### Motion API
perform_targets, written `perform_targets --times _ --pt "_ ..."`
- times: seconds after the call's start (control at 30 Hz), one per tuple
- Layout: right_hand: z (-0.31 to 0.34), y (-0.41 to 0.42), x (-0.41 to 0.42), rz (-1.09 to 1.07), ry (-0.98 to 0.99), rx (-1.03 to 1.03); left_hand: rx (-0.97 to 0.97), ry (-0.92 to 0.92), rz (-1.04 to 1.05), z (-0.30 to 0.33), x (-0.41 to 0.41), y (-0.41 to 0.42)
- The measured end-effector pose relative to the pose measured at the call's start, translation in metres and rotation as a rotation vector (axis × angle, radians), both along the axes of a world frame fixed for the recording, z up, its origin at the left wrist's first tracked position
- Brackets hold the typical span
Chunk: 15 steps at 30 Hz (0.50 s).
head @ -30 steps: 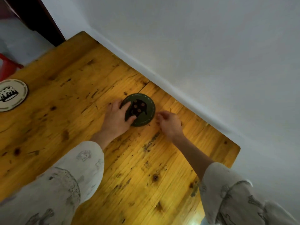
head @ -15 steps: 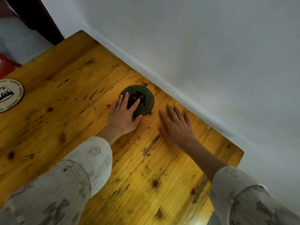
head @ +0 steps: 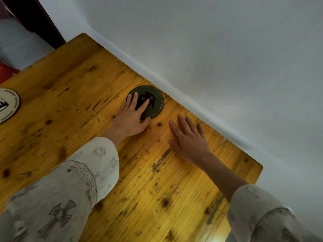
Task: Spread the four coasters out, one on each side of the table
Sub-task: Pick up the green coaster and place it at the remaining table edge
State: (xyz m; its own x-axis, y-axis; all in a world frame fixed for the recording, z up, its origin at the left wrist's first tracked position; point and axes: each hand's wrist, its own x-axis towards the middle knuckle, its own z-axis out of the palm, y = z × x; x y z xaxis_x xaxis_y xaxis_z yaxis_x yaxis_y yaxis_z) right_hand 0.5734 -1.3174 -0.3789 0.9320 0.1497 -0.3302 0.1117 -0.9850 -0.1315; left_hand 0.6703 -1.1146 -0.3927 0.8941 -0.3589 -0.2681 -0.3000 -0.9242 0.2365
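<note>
A dark green round coaster (head: 156, 102) with a black figure lies flat on the wooden table (head: 73, 88), close to the edge that runs along the white wall. My left hand (head: 130, 117) rests flat with its fingers spread on the coaster's left half, pressing it down rather than gripping it. My right hand (head: 189, 140) lies flat on the bare wood to the right of the coaster, fingers apart, touching no coaster. A white round coaster (head: 7, 105) with a black picture lies at the far left, partly cut off by the frame.
The white wall (head: 227, 58) borders the table's far edge. A dark door frame (head: 43, 20) and a red object (head: 7, 72) stand beyond the table's left corner. The table's right corner (head: 258, 168) ends near my right forearm.
My left hand has slid the green coaster away from me toward the wall edge. My right hand went from curled to lying flat and open on the wood.
</note>
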Motion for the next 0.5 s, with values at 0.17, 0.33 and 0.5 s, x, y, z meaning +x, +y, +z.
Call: perform_targets --times 0.17,0.33,0.5 --pt "0.0002 0.0003 0.0003 0.002 -0.002 -0.006 -0.003 -0.009 -0.005 -0.0011 0.0024 -0.0001" --pt "-0.0013 0.0003 0.0 0.0 -0.008 -0.003 -0.011 -0.019 0.013 -0.0024 0.0027 -0.003" --pt "-0.0016 0.0008 -0.0002 0.002 -0.002 -0.014 -0.026 -0.012 0.026 -0.0037 0.0042 -0.0039"
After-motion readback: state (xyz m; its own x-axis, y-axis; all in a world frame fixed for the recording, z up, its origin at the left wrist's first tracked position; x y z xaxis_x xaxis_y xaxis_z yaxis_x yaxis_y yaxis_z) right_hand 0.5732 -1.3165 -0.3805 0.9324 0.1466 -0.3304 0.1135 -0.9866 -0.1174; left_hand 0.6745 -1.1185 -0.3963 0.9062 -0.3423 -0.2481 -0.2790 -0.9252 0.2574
